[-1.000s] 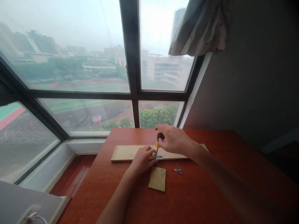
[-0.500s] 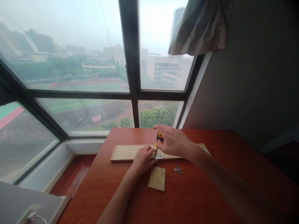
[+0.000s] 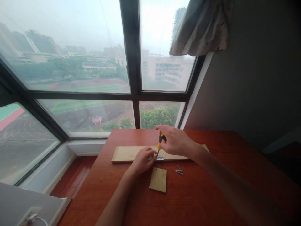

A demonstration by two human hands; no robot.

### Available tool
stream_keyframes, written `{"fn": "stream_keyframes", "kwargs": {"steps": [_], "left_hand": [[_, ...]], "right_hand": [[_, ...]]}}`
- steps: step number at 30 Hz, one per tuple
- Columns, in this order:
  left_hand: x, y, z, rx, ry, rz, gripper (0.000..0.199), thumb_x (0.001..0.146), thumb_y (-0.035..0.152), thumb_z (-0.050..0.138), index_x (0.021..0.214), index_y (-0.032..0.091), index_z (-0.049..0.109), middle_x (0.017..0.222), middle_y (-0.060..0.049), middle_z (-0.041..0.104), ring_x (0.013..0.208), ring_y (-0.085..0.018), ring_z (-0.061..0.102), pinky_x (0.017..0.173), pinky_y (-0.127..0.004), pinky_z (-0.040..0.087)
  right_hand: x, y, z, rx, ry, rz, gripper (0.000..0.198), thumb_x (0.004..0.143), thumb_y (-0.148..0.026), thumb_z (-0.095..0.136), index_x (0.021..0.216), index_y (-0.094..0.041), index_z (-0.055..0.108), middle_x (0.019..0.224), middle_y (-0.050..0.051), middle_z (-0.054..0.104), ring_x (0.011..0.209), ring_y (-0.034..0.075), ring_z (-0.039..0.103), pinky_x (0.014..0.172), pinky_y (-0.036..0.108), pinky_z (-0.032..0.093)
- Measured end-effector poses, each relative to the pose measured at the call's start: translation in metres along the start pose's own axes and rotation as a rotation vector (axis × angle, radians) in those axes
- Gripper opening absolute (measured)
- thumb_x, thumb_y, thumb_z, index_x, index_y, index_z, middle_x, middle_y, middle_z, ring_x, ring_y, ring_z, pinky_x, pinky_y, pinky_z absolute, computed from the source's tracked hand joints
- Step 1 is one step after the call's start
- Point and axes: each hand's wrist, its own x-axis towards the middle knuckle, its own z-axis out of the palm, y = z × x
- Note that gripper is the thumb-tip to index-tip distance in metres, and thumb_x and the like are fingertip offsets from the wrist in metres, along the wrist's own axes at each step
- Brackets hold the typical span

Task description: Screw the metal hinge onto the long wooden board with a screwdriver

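Observation:
A yellow-and-black screwdriver [image 3: 162, 137] is gripped in my right hand [image 3: 176, 140], its shaft slanting down to a small silvery metal plate with holes [image 3: 160, 158]. The plate sits at the front edge of a long pale wooden board [image 3: 127, 153], which lies flat across the table. My left hand [image 3: 144, 159] is closed over the board's front edge, its fingertips beside the screwdriver's tip. Whether those fingers also pinch a screw is too small to tell. Nearer to me lies a small wooden piece [image 3: 158, 180] with two holes along its far edge.
Several loose screws [image 3: 179, 171] rest on the reddish-brown table [image 3: 199, 197], right of the small wooden piece. Tall windows [image 3: 80, 116] stand beyond the table. A curtain [image 3: 202, 31] hangs at upper right, and a wall socket with a plug [image 3: 33, 218] is at lower left.
My right hand and the screwdriver's handle have shifted slightly to the right, so the shaft leans more. My left thumb has drawn back from in front of the metal plate.

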Motion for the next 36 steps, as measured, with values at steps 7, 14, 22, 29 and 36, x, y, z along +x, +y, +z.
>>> {"fn": "stream_keyframes", "kwargs": {"steps": [7,14,22,29,36], "left_hand": [[0.003,0.000,0.003,-0.023,-0.005,0.012,0.014,0.079,0.014,0.056,0.083,0.022,0.068,0.084,-0.003,0.062,0.077,-0.016,0.058,0.071,-0.025,0.042],[0.005,-0.003,0.005,-0.057,-0.017,-0.007,0.012,0.082,0.019,0.059,0.080,0.022,0.070,0.084,-0.003,0.064,0.078,-0.016,0.059,0.071,-0.025,0.043],[0.005,0.001,0.005,-0.111,-0.009,-0.068,0.011,0.083,0.022,0.058,0.086,0.019,0.069,0.084,-0.004,0.064,0.072,-0.015,0.059,0.068,-0.025,0.043],[0.005,-0.001,0.006,-0.111,-0.005,-0.079,0.010,0.082,0.019,0.057,0.084,0.019,0.067,0.085,-0.004,0.064,0.070,-0.014,0.058,0.067,-0.025,0.044],[0.005,-0.003,0.008,-0.091,-0.014,-0.065,0.009,0.083,0.021,0.059,0.084,0.019,0.068,0.084,-0.004,0.063,0.071,-0.015,0.058,0.066,-0.025,0.044]], "right_hand": [[0.004,-0.005,0.001,-0.112,0.023,0.098,0.031,0.093,-0.045,0.046,0.106,-0.020,0.059,0.087,0.008,0.069,0.078,0.023,0.065,0.063,0.029,0.041],[0.005,0.001,0.000,0.183,0.117,-0.066,0.030,0.086,-0.025,0.056,0.116,-0.019,0.058,0.098,0.006,0.069,0.086,0.018,0.063,0.073,0.027,0.044],[-0.018,0.031,0.000,0.316,0.284,0.121,0.024,0.083,-0.030,0.058,0.105,-0.021,0.064,0.082,0.001,0.066,0.068,0.014,0.058,0.065,0.025,0.044],[-0.048,0.060,0.029,0.418,0.394,0.350,0.025,0.083,-0.039,0.055,0.098,-0.021,0.064,0.074,0.001,0.064,0.065,0.016,0.058,0.061,0.027,0.045],[-0.054,0.061,0.050,0.472,0.385,0.361,0.025,0.084,-0.041,0.054,0.097,-0.021,0.062,0.079,0.002,0.065,0.063,0.016,0.058,0.062,0.027,0.046]]}}
